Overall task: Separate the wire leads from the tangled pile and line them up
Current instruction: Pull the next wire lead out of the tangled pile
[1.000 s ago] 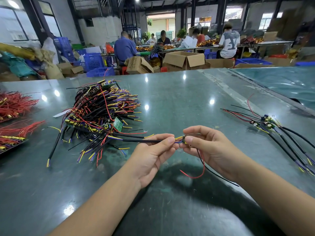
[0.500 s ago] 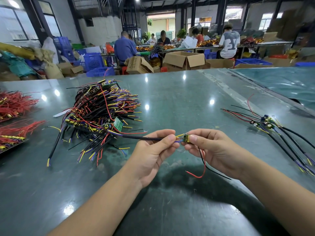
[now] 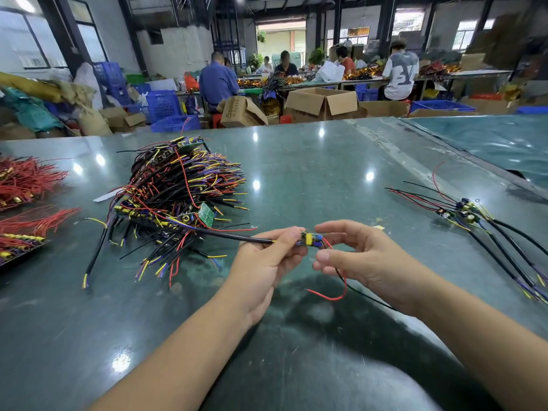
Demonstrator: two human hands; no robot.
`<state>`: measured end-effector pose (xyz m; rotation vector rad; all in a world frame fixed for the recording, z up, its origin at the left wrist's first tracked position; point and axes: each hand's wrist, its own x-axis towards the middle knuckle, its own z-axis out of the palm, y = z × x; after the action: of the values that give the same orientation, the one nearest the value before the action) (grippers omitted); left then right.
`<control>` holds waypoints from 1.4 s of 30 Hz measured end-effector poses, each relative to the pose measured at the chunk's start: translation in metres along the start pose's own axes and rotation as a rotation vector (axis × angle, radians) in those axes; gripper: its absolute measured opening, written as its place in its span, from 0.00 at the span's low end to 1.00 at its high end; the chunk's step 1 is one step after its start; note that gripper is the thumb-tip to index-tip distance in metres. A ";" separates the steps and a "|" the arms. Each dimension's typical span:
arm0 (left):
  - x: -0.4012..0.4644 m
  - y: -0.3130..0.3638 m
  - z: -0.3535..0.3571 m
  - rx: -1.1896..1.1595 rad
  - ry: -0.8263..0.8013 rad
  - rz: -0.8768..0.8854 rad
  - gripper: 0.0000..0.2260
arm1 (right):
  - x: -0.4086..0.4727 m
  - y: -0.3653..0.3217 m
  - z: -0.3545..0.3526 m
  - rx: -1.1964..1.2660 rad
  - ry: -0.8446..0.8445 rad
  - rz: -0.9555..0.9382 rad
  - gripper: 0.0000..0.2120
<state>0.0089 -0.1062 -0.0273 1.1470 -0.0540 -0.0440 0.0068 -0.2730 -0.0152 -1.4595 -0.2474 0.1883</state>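
Note:
A tangled pile of wire leads (image 3: 178,197), black, red, yellow and purple with small green boards, lies on the table left of centre. My left hand (image 3: 267,262) pinches a small board with a yellow part (image 3: 310,240); its thick black cable (image 3: 231,234) runs back to the pile. My right hand (image 3: 364,262) sits just right of the board, index finger above and thumb below, apart. The board's thin red and black leads (image 3: 332,296) pass behind that thumb and hang down; the grip itself is partly hidden. Several separated leads (image 3: 474,215) lie side by side at the right.
Bundles of red wires (image 3: 26,179) lie at the table's left edge. The dark green table (image 3: 296,161) has a raised seam and a second sheet-covered table (image 3: 489,140) to the right. Cardboard boxes (image 3: 323,102) and seated people are beyond the far edge.
My right hand's finger and thumb have come off the board and spread apart. The board has turned so that its yellow part shows. The red lead hangs lower.

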 end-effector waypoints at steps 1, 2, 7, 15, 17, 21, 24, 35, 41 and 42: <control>0.001 0.001 -0.001 -0.006 0.036 0.019 0.05 | 0.000 0.000 0.000 -0.051 0.016 -0.008 0.14; 0.003 0.002 -0.003 -0.011 0.063 0.033 0.06 | 0.001 0.000 0.000 -0.087 0.025 -0.018 0.10; 0.004 0.004 -0.005 -0.014 0.046 0.002 0.04 | -0.001 0.003 0.001 -0.193 0.038 -0.076 0.03; 0.006 0.004 -0.008 0.104 0.029 0.036 0.03 | 0.002 0.001 -0.006 -0.188 -0.002 -0.027 0.03; 0.005 0.005 -0.008 0.119 0.028 0.050 0.04 | 0.002 -0.001 -0.011 -0.217 -0.005 -0.016 0.03; 0.005 0.005 -0.005 0.150 0.076 0.087 0.05 | 0.003 -0.004 -0.017 -0.283 -0.021 -0.018 0.05; 0.005 0.004 -0.004 0.137 0.105 0.118 0.06 | 0.006 -0.008 -0.025 -0.383 -0.002 -0.029 0.05; 0.008 0.008 -0.009 0.172 0.175 0.193 0.07 | 0.007 -0.005 -0.051 -0.777 -0.019 -0.113 0.06; 0.012 0.008 -0.011 0.092 0.163 0.033 0.08 | 0.011 0.005 -0.045 -0.795 -0.016 -0.158 0.09; 0.011 0.009 -0.011 0.042 0.143 0.007 0.07 | 0.011 0.007 -0.045 -0.785 -0.018 -0.147 0.09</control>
<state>0.0211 -0.0928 -0.0236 1.1894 0.0681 0.0452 0.0302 -0.3122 -0.0259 -2.2063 -0.4754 -0.0272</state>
